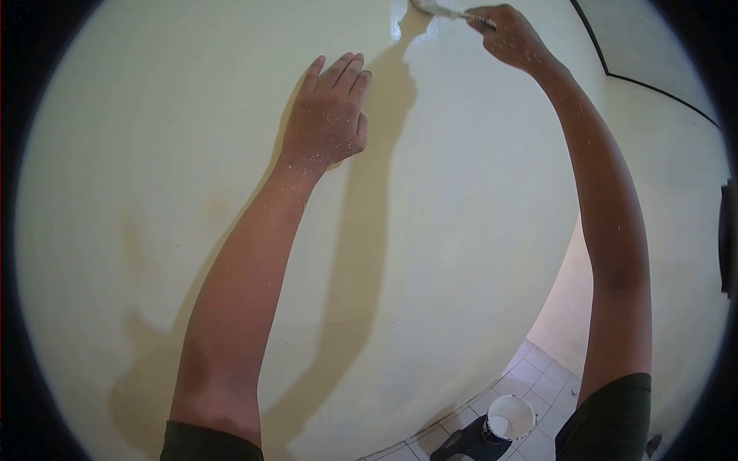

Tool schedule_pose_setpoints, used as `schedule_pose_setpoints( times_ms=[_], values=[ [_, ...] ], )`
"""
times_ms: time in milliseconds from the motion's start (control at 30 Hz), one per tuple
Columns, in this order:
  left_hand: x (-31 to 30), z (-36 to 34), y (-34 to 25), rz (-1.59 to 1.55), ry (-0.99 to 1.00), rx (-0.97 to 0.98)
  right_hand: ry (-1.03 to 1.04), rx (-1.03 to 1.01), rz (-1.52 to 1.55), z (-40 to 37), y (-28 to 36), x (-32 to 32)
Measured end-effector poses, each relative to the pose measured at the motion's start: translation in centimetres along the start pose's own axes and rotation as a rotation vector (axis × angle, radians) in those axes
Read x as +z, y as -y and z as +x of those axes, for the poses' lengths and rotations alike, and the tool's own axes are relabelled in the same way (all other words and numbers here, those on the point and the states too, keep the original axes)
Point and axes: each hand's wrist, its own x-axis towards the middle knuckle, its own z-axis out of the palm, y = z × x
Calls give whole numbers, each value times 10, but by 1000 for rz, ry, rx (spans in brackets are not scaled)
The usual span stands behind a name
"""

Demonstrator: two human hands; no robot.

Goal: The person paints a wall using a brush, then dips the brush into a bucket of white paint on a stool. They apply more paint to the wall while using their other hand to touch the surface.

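Note:
My left hand point(327, 115) lies against the pale yellow wall point(461, 230), fingers stretched upward and slightly apart, holding nothing. Up at the top right, my right hand point(503, 37) grips the handle of a paint brush point(442, 9). The brush points left, and its head touches the wall at the frame's top edge, beside a wet, shiny patch. Small white specks dot both hands and forearms. Shadows of my arms fall on the wall.
A white bucket point(511, 417) with whitish contents stands low on the right, beside a dark object point(473, 442), over a tiled floor point(538, 376). A dark line crosses the upper right surface. A dark object point(726, 238) sits at the right edge.

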Motion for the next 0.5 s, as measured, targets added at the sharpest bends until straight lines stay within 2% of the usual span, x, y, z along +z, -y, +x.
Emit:
schedule_pose_setpoints(
  times_ms=[100, 200, 333, 400, 433, 500],
  values=[
    [-1, 0, 0, 8, 14, -5, 58, -206, 150, -24, -23, 7],
    [-1, 0, 0, 11, 16, 0, 292, -187, 161, -54, -16, -9],
    [1, -1, -1, 16, 5, 0, 638, -296, 183, -86, -6, -8],
    [1, -1, -2, 8, 5, -4, 802, -88, 213, -107, 17, -19],
    [0, -2, -3, 3, 4, -5, 847, -115, 215, -109, 14, -14],
    [0, -2, -2, 6, 5, -6, 771, -126, 155, -113, 10, -4]
  ],
)
